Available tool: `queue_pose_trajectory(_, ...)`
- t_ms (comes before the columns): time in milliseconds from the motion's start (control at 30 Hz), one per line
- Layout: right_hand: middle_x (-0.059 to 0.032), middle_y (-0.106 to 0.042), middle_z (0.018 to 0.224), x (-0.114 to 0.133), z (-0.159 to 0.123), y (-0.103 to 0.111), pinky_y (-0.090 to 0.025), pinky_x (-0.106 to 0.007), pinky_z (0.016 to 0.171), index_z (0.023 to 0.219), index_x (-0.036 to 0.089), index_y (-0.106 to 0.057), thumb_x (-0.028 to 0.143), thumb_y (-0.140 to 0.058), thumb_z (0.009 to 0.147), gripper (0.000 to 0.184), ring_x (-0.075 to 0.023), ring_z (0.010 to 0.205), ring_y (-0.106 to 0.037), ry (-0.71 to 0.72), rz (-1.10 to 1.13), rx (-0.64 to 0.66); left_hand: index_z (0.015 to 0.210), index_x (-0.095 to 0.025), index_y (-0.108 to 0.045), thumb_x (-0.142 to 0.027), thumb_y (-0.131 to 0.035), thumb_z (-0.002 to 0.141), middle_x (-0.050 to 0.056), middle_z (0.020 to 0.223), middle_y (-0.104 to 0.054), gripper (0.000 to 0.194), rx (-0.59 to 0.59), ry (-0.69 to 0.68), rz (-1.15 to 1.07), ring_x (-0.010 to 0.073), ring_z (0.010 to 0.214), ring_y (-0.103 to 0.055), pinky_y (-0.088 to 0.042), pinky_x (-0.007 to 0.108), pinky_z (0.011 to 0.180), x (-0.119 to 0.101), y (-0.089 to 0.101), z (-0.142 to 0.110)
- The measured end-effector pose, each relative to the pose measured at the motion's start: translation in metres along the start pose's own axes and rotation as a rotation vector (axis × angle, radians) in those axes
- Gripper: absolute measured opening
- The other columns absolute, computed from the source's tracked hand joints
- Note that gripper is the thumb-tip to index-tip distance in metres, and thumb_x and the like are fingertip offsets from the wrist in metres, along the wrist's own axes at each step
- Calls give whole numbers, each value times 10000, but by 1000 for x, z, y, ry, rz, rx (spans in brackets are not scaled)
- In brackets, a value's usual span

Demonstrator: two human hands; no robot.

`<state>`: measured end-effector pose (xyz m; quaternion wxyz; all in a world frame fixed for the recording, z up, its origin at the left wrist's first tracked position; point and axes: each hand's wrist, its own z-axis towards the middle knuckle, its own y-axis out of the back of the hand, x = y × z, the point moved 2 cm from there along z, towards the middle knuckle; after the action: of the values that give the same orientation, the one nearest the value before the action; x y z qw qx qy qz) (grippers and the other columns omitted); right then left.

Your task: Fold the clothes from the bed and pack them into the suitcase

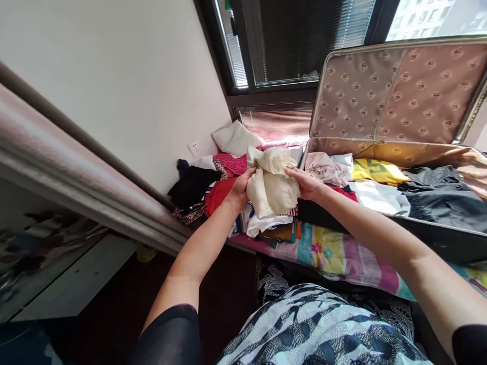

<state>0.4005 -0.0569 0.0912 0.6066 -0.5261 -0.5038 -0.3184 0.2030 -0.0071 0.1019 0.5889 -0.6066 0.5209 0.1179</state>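
Both my hands hold a cream-coloured folded garment (272, 185) up above a pile of clothes (266, 225) on the bed. My left hand (239, 190) grips its left side, fingers closed on the cloth. My right hand (306, 183) grips its right side the same way. Just right of the garment lies an open suitcase (433, 230) with folded clothes in it: a pink piece (325, 167), a yellow one (376, 171), a white one (380, 196) and dark grey ones (445, 200).
The suitcase lid (395, 91) stands upright against the window (289, 45). A white pillow (234, 138), a black garment (192, 185) and red clothes (222, 192) lie by the wall. A flowered bedsheet (335, 253) covers the bed edge. A sliding door frame (76, 172) runs along the left.
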Motion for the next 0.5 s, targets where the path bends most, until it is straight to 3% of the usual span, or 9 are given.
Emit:
queue_pose_trajectory(67,-72,-810,1237,11,-13,29,-673,-413,911,1414,281,-649,332,-855,725,721,-274,1041,-787,-9,-93,-132,1520,-107,-659,-339,-483,1150,120,1138,-860,471,47,42,14,301,1279,-786,-565,435,1236,10,-25,17)
queue_pose_trajectory(133,-69,-804,1252,27,-23,64,-677,-394,867,1461,291,-629,236,-786,718,760,-266,1019,-786,21,-186,-250,1481,-109,-680,-432,-561,1144,138,1153,-853,481,134,66,69,332,1282,-779,-591,472,1195,20,-50,35)
queue_pose_trajectory(200,-70,-795,1280,43,-32,102,-682,-405,830,1509,307,-602,235,-718,755,767,-269,1010,-783,72,-256,-369,1425,-115,-707,-430,-681,1098,151,1136,-851,454,209,107,157,358,1257,-782,-619,503,1144,32,-71,54)
queue_pose_trajectory(333,-94,-787,1287,62,-45,170,-679,-440,791,1483,290,-593,249,-733,733,764,-287,977,-783,78,-275,-564,1304,-105,-740,-128,-845,904,158,1063,-848,415,276,177,331,354,1115,-819,-651,516,1065,60,-104,103)
queue_pose_trajectory(500,-105,-743,1374,83,-24,234,-680,-467,883,1450,288,-564,340,-767,732,748,-302,1106,-761,216,-352,-605,1258,-92,-740,62,-767,706,126,1012,-834,574,267,2,455,329,1039,-812,-638,506,1051,60,-145,190)
